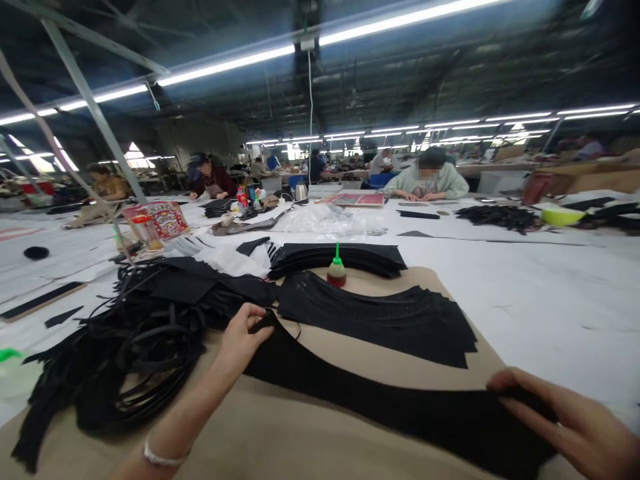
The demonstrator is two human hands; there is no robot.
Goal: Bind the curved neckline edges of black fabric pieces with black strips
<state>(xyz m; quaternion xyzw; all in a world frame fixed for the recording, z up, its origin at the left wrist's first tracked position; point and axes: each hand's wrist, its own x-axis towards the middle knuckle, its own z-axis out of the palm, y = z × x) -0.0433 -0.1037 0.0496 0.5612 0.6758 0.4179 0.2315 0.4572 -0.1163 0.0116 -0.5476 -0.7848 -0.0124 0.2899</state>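
A long curved black piece (380, 397) stretches between my two hands above the brown board (280, 427). Its upper left end is pinched between the thumb and fingers of my left hand (247, 333). At the lower right, my right hand (560, 413) grips the other end, thumb and fingers on either side of it. Behind the held piece lies a fanned stack of black pieces (370, 313), with another curved stack (345, 257) beyond. A small bottle with a green nozzle and red liquid (337, 270) stands between these stacks.
A tangled heap of black strips (145, 340) covers the board's left side. Crumpled clear plastic (325, 220) lies farther back on the white table (540, 293). Across it a person in a light top (427, 180) works, with black strips (497, 217) and a green bowl (563, 216) to the right.
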